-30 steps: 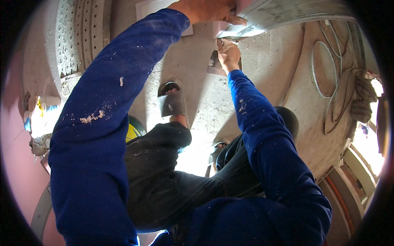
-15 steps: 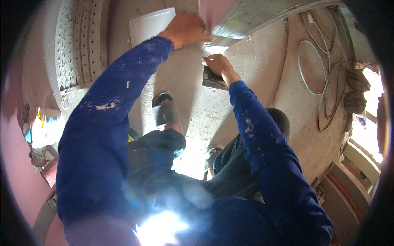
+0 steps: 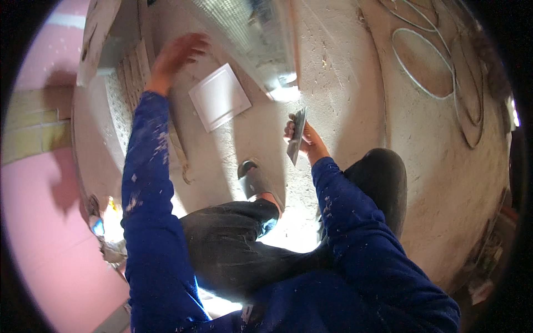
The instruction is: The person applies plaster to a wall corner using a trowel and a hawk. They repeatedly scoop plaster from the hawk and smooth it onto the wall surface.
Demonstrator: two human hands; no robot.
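Head view: your right hand (image 3: 312, 142) is gripping a flat grey metal-looking blade (image 3: 297, 136) above grey concrete floor (image 3: 344, 111); your left hand (image 3: 176, 55) is hovering, spread. Blade's likely handling light, stiff, wanting a mid-back hold.

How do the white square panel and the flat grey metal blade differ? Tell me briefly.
The white square panel is pale; the flat grey metal blade is darker.
The panel lies on the dusty floor; the blade is held tilted in the right hand.
The panel looks broad; the blade shows as a narrow strip.
Both have straight edges.
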